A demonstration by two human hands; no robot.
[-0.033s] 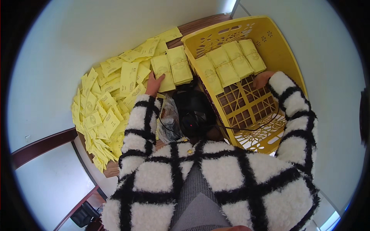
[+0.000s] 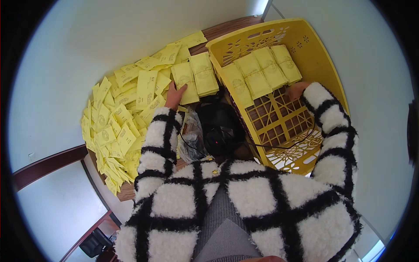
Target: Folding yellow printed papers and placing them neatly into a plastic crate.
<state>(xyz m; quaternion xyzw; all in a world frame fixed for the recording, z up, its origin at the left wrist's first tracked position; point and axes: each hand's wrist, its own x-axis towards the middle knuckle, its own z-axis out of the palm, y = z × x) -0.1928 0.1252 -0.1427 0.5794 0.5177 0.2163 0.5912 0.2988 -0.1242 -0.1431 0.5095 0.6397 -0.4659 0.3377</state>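
My left hand (image 2: 176, 94) grips the near left corner of a banded bundle of yellow paper envelopes (image 2: 184, 77), its thumb on top and its other fingers along the left side. Another banded bundle (image 2: 203, 72) lies against it on the right. Inside the yellow plastic crate (image 2: 334, 76), several similar bundles (image 2: 262, 73) stand side by side at the far end. My right hand (image 2: 297, 91) is in the crate, just nearer than the rightmost bundle, with its fingers curled; whether they hold anything is hidden.
A large heap of loose yellow envelopes (image 2: 120, 118) covers the left of the wooden table (image 2: 231, 28). Between heap and crate lie a black object (image 2: 218, 124) with a small red light and a clear plastic bag (image 2: 192, 139). A dark cable (image 2: 279, 146) runs into the crate.
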